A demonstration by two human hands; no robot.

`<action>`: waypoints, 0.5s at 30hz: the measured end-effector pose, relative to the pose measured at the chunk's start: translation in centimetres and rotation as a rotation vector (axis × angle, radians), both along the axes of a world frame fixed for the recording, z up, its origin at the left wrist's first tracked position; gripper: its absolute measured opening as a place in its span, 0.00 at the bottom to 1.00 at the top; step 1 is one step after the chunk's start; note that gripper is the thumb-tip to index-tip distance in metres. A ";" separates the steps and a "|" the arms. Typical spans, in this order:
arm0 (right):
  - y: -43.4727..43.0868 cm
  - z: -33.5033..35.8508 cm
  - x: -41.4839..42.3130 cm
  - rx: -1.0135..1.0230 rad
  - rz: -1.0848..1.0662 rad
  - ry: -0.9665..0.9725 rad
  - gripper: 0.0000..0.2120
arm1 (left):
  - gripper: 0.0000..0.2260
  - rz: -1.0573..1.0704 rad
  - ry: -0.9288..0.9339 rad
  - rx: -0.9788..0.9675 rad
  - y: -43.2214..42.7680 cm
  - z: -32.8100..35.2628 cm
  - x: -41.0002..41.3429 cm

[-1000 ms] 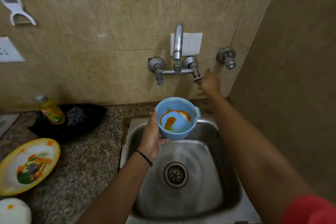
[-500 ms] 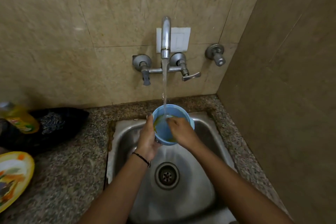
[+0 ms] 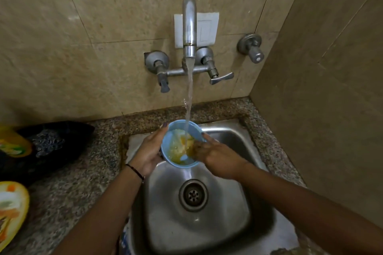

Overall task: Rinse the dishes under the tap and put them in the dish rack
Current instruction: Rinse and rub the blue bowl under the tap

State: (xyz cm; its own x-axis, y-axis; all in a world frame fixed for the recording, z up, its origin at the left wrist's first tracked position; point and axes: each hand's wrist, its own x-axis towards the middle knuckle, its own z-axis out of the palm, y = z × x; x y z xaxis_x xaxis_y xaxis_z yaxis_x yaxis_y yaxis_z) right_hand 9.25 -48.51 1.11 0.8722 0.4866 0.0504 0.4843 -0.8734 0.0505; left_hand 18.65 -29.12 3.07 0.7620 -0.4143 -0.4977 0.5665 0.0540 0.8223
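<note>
In the head view, the steel sink (image 3: pixel 238 203) sits in a corner. A tiled back wall runs behind it, a side wall (image 3: pixel 321 89) stands close on the right, and a strip of speckled counter (image 3: pixel 83 182) runs along its rim. The basin is open below the hands down to the drain (image 3: pixel 193 194). On the counter to the left, well apart, lie a black bag (image 3: pixel 51 143), a yellow bottle (image 3: pixel 12 145) and a soiled yellow plate (image 3: pixel 12 207). The blue cup (image 3: pixel 176 149) is held over the back of the sink, under the tap (image 3: pixel 189 27), and the water stream (image 3: pixel 189 93) falls into it. The left hand (image 3: pixel 150 151) grips its left outer wall, one fingertip at the far rim. The right hand (image 3: pixel 215 157) reaches into it from the right. Its fingers are blurred, so whether they pinch the rim cannot be told.
</note>
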 end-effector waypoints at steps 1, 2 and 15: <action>0.4 0.4 0.0 -0.008 -0.058 0.011 0.18 | 0.16 0.024 0.018 -0.026 -0.2 -0.1 -0.1; 1.8 1.1 -0.1 -0.002 -0.129 0.037 0.19 | 0.17 0.055 0.027 -0.043 -0.5 -0.3 -0.2; 5.7 -0.6 -0.2 0.280 -0.040 0.031 0.19 | 0.12 0.084 -0.027 0.077 0.1 0.3 0.9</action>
